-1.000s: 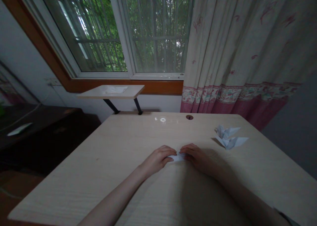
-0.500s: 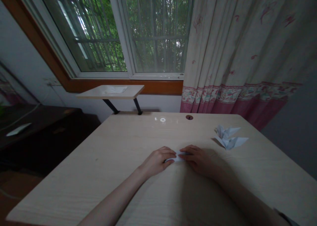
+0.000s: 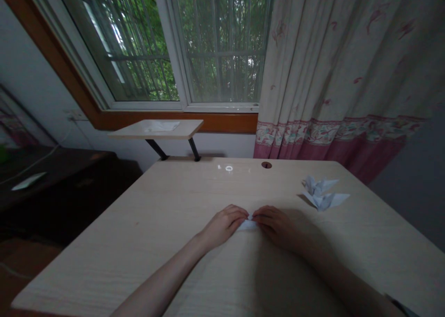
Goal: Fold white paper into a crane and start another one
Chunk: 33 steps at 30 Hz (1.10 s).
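Between my two hands, on the pale wooden desk (image 3: 167, 224), lies a small folded piece of white paper (image 3: 247, 225). My left hand (image 3: 227, 222) is closed with thumb and fingertips pressed on its left part. From the other side, my right hand (image 3: 273, 220) pinches the paper's right part, fingers bent over it. Much of the paper is hidden under my fingers, so its exact folds cannot be made out. To the right of my right hand stand folded white paper cranes (image 3: 325, 200), close together and touching or overlapping.
A raised shelf (image 3: 187, 129) on black legs stands at the desk's back left, with white paper (image 3: 163, 126) on it. A round cable hole (image 3: 266, 165) sits near the back edge. Behind are a window and a curtain (image 3: 306, 76). Left of the desk is a dark table (image 3: 69, 164).
My left thumb has drawn in toward the fingers, and my fingertips are closer together. More of the paper's near edge shows below them. The cranes have stayed put.
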Motion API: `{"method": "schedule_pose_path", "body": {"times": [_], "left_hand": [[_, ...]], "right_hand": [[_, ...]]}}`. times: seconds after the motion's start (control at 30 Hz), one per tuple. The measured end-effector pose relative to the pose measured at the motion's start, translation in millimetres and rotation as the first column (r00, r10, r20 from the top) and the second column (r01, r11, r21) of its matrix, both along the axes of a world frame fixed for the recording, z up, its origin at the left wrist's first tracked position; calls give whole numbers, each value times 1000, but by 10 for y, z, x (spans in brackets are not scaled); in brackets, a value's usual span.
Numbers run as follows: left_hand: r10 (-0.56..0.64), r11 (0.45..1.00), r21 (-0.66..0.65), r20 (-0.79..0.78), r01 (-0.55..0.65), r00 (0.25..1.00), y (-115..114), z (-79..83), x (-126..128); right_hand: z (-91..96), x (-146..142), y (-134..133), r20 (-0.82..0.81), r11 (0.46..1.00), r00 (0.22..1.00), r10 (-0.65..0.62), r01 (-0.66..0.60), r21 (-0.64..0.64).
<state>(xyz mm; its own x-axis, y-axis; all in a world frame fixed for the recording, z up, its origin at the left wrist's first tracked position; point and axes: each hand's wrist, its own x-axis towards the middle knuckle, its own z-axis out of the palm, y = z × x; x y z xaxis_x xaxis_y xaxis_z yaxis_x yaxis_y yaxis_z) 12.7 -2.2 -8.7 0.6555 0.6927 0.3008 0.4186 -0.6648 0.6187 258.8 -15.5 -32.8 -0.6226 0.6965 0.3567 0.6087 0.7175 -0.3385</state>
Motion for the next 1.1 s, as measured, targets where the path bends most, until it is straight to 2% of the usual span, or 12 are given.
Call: {"method": "schedule_pose_path", "body": {"times": [0.17, 0.37, 0.5, 0.67, 0.83, 0.93, 1.1], "left_hand": [[21, 1000, -22, 53, -20, 998, -17, -11, 26], [63, 995, -82, 159, -50, 985, 9, -46, 24], [65, 996, -75, 182, -52, 981, 32, -79, 24], [98, 995, -4, 70, -98, 993, 34, -92, 20], [274, 958, 126, -140, -257, 952, 18, -41, 6], [328, 943, 125, -192, -309, 925, 15, -17, 7], [351, 935, 129, -215, -329, 911, 23, -11, -1]], "right_hand": [[58, -38, -27, -36, 999, 999, -39, 38, -28], [52, -70, -2, -92, 995, 991, -95, 94, -19], [43, -70, 19, -148, 991, 981, -128, 124, -40], [-45, -40, 54, -89, 998, 994, -63, 63, -4], [-96, -19, 66, -14, 995, 997, -74, 74, 64], [-118, -19, 71, -7, 992, 996, -83, 84, 89], [-155, -38, 89, -47, 988, 991, -129, 132, 85]]}}
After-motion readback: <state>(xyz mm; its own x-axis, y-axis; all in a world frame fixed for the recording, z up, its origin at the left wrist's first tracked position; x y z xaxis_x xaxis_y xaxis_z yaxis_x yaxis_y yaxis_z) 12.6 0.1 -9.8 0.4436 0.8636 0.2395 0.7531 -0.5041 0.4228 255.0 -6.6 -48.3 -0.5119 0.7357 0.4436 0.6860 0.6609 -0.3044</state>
